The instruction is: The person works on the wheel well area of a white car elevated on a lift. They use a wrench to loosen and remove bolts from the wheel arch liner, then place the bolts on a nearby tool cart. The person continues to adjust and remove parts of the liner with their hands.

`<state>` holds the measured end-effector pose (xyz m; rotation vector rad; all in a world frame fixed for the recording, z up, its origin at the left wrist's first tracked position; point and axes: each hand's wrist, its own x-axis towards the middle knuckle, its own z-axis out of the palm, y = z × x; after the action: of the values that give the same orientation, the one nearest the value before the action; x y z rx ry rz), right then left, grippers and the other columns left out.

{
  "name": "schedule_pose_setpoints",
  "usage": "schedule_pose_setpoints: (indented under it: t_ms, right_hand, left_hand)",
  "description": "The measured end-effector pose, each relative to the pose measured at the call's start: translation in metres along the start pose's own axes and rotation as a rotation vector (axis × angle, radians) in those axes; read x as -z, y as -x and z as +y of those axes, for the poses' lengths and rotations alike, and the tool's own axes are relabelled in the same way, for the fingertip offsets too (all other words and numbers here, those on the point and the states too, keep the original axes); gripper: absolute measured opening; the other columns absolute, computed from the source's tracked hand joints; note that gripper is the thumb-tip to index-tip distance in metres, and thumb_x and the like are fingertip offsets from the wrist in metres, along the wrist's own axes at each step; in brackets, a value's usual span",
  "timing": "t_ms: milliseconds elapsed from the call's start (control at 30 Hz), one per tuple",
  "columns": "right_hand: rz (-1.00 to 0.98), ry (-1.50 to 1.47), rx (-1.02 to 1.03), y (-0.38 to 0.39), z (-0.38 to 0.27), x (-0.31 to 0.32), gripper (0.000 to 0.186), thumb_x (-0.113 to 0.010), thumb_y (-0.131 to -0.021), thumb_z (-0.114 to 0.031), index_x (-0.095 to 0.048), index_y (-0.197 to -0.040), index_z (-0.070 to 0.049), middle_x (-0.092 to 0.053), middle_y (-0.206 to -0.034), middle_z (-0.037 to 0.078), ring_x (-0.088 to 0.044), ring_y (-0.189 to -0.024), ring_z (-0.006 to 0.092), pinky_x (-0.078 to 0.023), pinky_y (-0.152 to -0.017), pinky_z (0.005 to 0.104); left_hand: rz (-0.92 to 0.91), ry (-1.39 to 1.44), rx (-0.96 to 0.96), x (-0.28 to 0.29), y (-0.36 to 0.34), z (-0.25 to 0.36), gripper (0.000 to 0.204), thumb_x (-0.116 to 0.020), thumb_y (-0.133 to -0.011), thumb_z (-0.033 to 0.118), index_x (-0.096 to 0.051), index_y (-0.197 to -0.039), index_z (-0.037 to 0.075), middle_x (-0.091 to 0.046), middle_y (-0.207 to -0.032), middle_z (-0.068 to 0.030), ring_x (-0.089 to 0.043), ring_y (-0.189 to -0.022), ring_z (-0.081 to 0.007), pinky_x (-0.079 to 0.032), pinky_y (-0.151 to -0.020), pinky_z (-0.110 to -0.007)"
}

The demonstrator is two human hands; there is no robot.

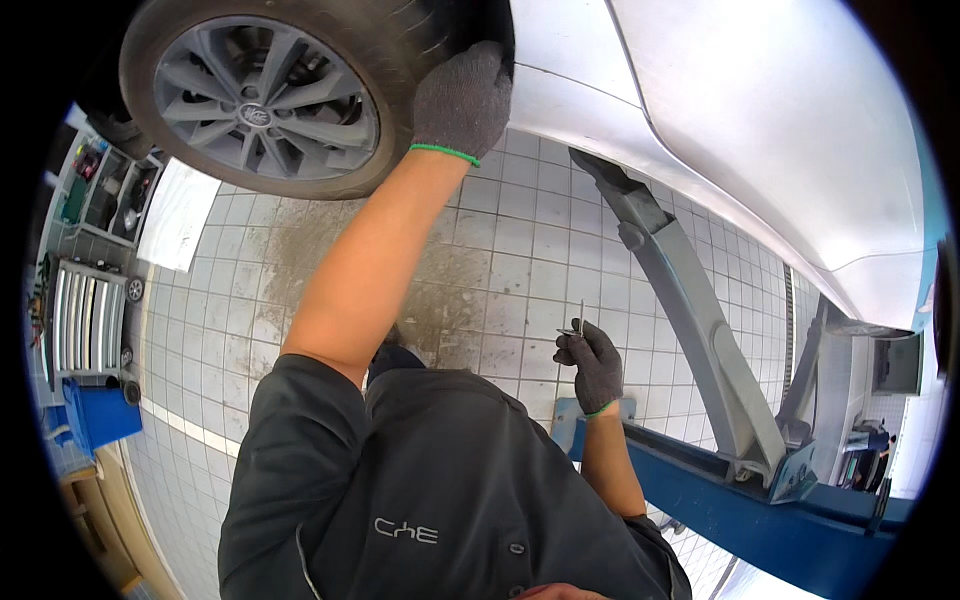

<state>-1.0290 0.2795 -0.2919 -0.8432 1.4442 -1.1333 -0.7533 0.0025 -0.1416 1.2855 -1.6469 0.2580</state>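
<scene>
My left hand (463, 104), in a dark grey knit glove with a green cuff, reaches up between the tire (405, 40) and the edge of the white car body (570, 95). Its fingers are hidden in the wheel arch, so their grip does not show. Lower down at the right, my right hand (597, 368), gloved the same way, is closed around a small metal tool (582, 315) with thin crossed arms. The tool's exact kind is too small to tell. A grey multi-spoke wheel (255, 112) sits inside the tire.
A grey lift arm (690, 310) slants from under the car to a blue lift beam (740, 505) at the lower right. At the left stand a tool cabinet (88, 318) on wheels, a shelf unit (105, 190) and a blue bin (103, 410). Dirt marks the tiled floor (520, 240).
</scene>
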Motion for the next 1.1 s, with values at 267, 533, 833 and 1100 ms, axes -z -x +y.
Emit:
schedule_pose_setpoints:
  t_ms: [267,533,833,1100]
  right_hand:
    - [-0.133,0.016,0.019,0.006,0.005,-0.022,0.041,-0.068,-0.100,-0.015,-0.060,-0.132,0.009,-0.073,-0.103,0.018,-0.073,-0.088,0.0225,-0.061,-0.080,0.0335]
    - [-0.118,0.083,0.132,0.005,-0.030,-0.085,0.042,-0.067,-0.101,-0.017,-0.060,-0.133,0.009,-0.074,-0.106,0.019,-0.074,-0.090,0.0220,-0.062,-0.081,0.0328]
    - [0.098,0.644,0.851,-0.049,-0.131,-0.181,0.037,-0.061,-0.105,-0.022,-0.063,-0.137,-0.004,-0.074,-0.114,0.015,-0.074,-0.097,0.0187,-0.058,-0.085,0.0311]
    - [0.316,0.255,0.881,-0.128,-0.167,-0.267,0.026,-0.053,-0.101,-0.015,-0.067,-0.121,-0.006,-0.072,-0.113,0.017,-0.068,-0.108,0.0356,-0.053,-0.091,0.0455]
  left_hand:
    - [0.004,-0.060,-0.135,0.001,0.000,-0.008,0.009,-0.064,-0.089,0.018,-0.065,-0.091,0.009,-0.070,-0.088,-0.0150,-0.071,-0.080,-0.0371,-0.057,-0.068,-0.051]
    - [-0.260,0.122,0.145,0.031,-0.010,-0.006,0.022,-0.057,-0.097,0.024,-0.070,-0.105,0.009,-0.073,-0.102,-0.0178,-0.070,-0.093,-0.0402,-0.056,-0.083,-0.053]
    - [-0.477,0.658,0.171,0.101,0.062,-0.004,0.036,-0.059,-0.097,0.040,-0.074,-0.101,0.007,-0.073,-0.103,-0.0200,-0.070,-0.093,-0.0403,-0.054,-0.086,-0.049]
    - [-0.319,0.345,0.195,0.078,-0.008,-0.017,0.036,-0.058,-0.097,0.041,-0.071,-0.100,0.007,-0.074,-0.102,-0.0195,-0.070,-0.095,-0.0429,-0.054,-0.087,-0.052]
